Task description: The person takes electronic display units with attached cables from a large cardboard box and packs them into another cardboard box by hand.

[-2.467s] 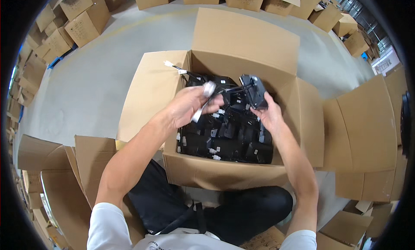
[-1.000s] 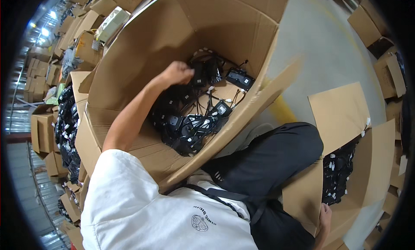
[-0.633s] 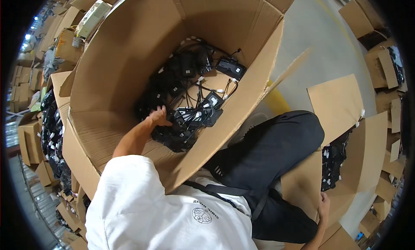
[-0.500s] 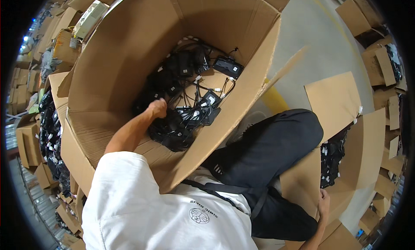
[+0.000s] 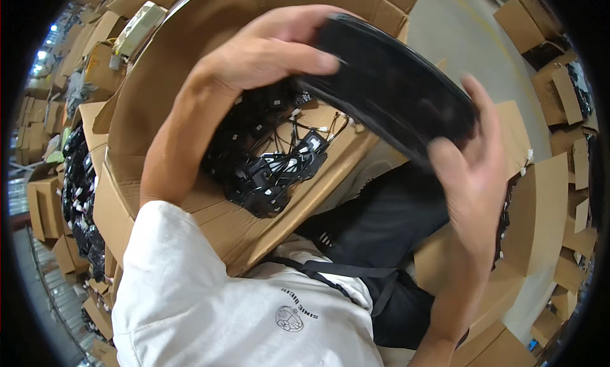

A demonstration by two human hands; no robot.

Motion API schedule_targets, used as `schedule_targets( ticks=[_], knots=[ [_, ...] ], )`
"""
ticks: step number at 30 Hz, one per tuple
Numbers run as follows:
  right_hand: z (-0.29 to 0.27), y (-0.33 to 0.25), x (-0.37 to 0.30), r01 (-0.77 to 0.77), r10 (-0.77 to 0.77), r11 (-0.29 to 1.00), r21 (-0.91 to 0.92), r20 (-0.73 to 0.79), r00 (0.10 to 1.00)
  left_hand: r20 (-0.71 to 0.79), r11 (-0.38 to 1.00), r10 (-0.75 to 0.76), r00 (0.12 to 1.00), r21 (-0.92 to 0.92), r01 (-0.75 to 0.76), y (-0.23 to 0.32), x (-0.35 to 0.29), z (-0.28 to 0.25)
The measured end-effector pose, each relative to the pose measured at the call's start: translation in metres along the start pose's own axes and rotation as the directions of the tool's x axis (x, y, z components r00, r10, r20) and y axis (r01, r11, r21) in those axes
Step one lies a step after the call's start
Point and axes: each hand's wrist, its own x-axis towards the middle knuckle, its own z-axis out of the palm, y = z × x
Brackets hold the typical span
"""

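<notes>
A long black panel-like part with a glossy face and rounded ends [image 5: 391, 91] is held up in front of me, tilted down toward the right and smeared by motion. At its upper left end, my left hand [image 5: 273, 49] grips the edge with the thumb over the face. My right hand [image 5: 467, 167] clasps its lower right end between thumb and fingers. Beneath, a large open cardboard box [image 5: 136, 129] holds a heap of black plastic parts with cables and small white connectors [image 5: 276, 167], partly hidden by my left arm and the panel.
An open carton [image 5: 524, 240] stands at the right, its contents largely covered by my right arm. On the left lies a heap of black wrapped parts [image 5: 79, 202]. More cardboard boxes [image 5: 565, 100] line the far right, beyond the grey floor [image 5: 441, 33].
My left hand has come up out of the large box, and my right hand has risen from the carton at the right. Both now hold the black panel-like part.
</notes>
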Motion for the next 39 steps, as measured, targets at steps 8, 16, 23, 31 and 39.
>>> schedule_targets(
  ticks=[8, 16, 23, 31, 39],
  knots=[
    [-0.012, 0.026, -0.007, -0.072, 0.116, 0.989, 0.127, -0.382, 0.917, -0.042, 0.769, -0.637, 0.77, 0.045, 0.638, -0.171, -0.074, -0.042],
    [-0.071, 0.004, -0.013, -0.114, 0.202, 0.91, 0.399, -0.185, 0.962, -0.002, 0.094, -0.972, 0.235, 0.912, 0.398, -0.379, -0.305, 0.065],
    [-0.109, -0.002, -0.013, 0.011, 0.054, 0.912, 0.41, -0.149, 0.987, -0.391, 0.292, -0.776, 0.495, 0.473, 0.831, -0.171, -0.167, -0.074],
    [-0.122, 0.001, -0.016, 0.07, 0.136, 0.897, 0.437, -0.423, 0.896, -0.31, 0.731, -0.36, 0.88, 0.493, 0.473, -0.005, -0.032, -0.069],
    [-0.164, -0.01, -0.041, 0.172, -0.085, 0.983, 0.059, -0.689, 0.72, -0.19, 0.853, -0.052, 0.98, -0.52, -0.056, 0.024, 0.064, 0.064]
  ],
)
